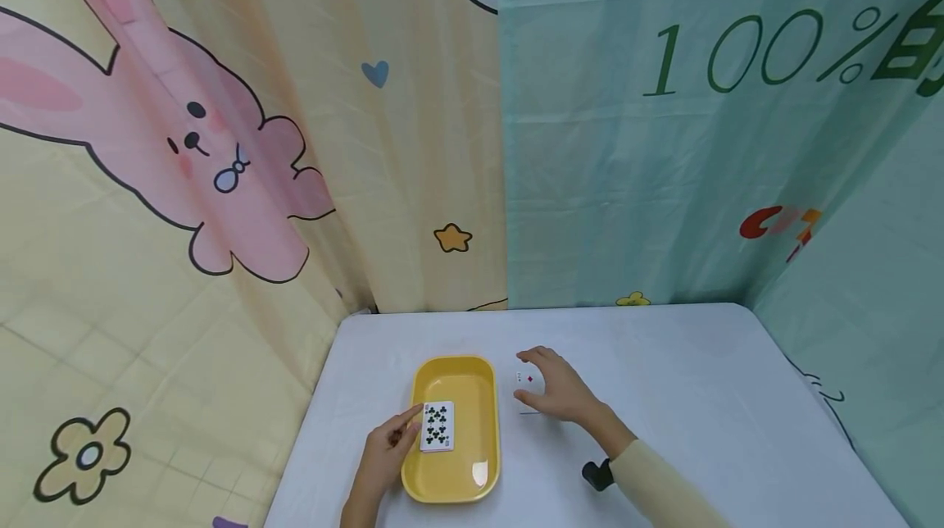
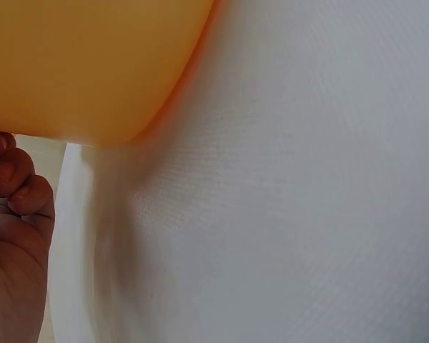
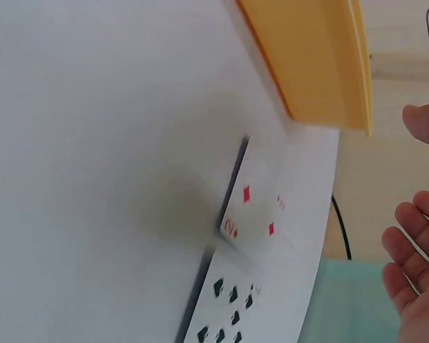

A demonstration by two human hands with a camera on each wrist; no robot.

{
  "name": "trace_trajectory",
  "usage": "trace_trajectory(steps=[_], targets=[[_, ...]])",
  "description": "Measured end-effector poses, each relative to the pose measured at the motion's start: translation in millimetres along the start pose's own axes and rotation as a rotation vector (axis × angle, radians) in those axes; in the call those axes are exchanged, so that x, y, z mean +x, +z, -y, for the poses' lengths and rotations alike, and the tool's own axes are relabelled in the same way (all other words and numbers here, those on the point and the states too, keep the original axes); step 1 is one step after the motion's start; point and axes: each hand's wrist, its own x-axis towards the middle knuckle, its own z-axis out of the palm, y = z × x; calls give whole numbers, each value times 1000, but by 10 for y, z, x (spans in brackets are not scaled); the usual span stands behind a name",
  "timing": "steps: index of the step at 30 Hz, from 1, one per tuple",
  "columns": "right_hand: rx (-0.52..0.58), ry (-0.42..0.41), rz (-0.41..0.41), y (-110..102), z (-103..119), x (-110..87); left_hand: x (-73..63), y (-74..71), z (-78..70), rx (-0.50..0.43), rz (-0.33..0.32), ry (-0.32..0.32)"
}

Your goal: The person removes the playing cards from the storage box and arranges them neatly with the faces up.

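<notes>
My left hand (image 1: 385,450) is at the left side of a yellow tray (image 1: 472,360). Its thumb and forefinger pinch the left edge of a stack of playing cards (image 1: 438,426) whose face shows rows of black clubs; in the left wrist view the other fingers (image 2: 14,175) curl beside the tray. To the right of the tray, my right hand (image 1: 564,389) reaches over a diamond card (image 1: 528,381), thumb and fingers spread with nothing between them. The right wrist view shows this two of diamonds (image 3: 257,204) and a spade card (image 3: 225,307) beside it, each on a low stack.
A white cloth covers the table (image 1: 664,364). Near my right sleeve lies a small black object (image 1: 597,475). Printed curtains (image 1: 413,184) hang behind and at both sides of the table.
</notes>
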Motion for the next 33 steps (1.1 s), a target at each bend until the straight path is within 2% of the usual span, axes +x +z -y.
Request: trace_trajectory(steps=[6,12,15,21,25,33], targets=[[12,-99,54,139,313,84,0,1,3,-13,3,7],[-16,-155,107,319,538,144,-11,-17,-22,-8,23,-36],[-21,-179,131,406,606,161,-16,-20,-34,-1,25,-39],[44,-218,185,548,697,192,-3,-25,-23,-1,23,-25],[57,-218,219,656,727,222,0,-35,-11,-12,35,-22],[-56,-208,280,796,830,279,-11,-14,-4,-40,22,32]])
